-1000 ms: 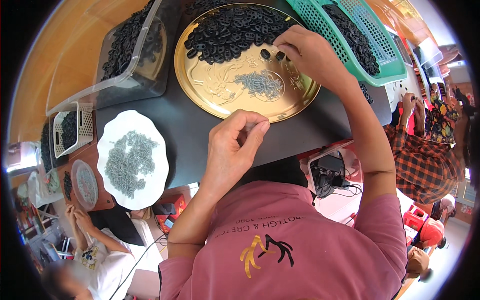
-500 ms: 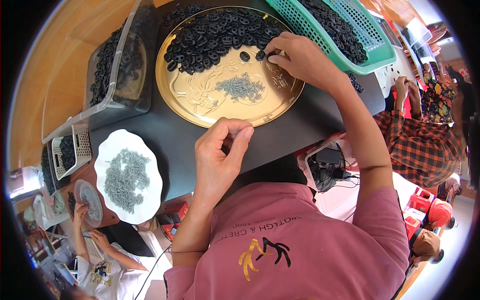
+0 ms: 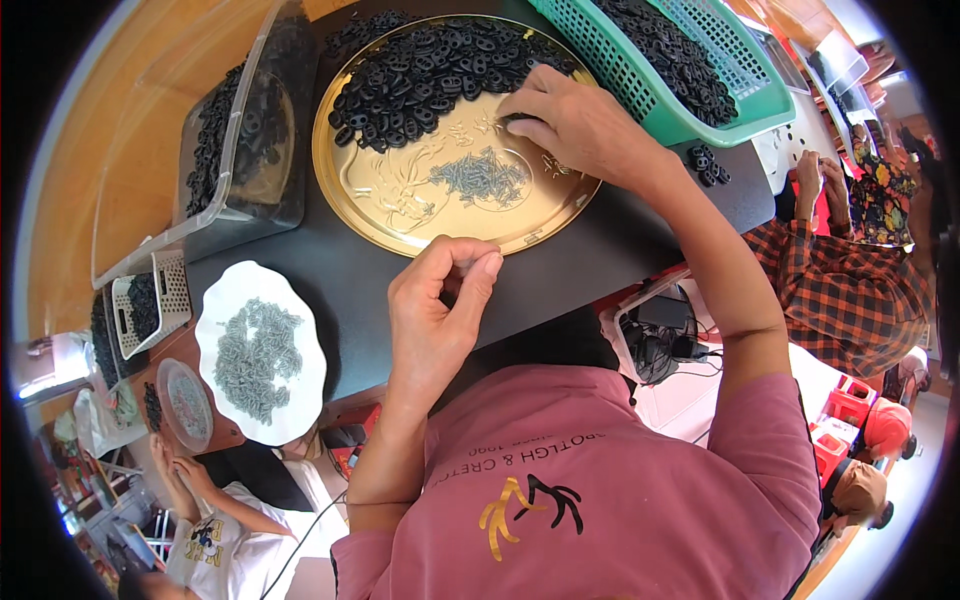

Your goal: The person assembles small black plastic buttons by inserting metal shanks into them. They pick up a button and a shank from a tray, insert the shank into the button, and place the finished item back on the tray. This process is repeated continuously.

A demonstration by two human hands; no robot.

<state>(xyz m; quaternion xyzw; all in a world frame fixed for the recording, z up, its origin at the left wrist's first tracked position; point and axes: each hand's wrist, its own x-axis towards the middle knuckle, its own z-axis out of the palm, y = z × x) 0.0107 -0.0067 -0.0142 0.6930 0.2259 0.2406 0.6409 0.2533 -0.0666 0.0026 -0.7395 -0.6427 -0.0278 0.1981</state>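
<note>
A round gold tray (image 3: 385, 235) holds a heap of small black oval pieces (image 3: 430, 75), each with two holes. Nearer to me on the tray lies a loose pile of small grey screws (image 3: 480, 177). Over the tray's right side, my right hand (image 3: 580, 125) pinches one black oval piece (image 3: 519, 119) between thumb and fingers. My left hand (image 3: 440, 295) is closed at the near rim, thumb against forefinger. Whatever its fingertips hold, if anything, is too small to tell.
A clear bin (image 3: 215, 215) of black pieces stands left, and a green basket (image 3: 690, 125) of them at far right. A white scalloped plate (image 3: 308, 400) bears more screws. Several black pieces (image 3: 708, 165) lie beside the basket. Co-workers sit at both sides.
My right hand has moved a little left over the tray, with a black oval piece in its fingers. The loose pieces beside the heap no longer show. My left hand stays put.
</note>
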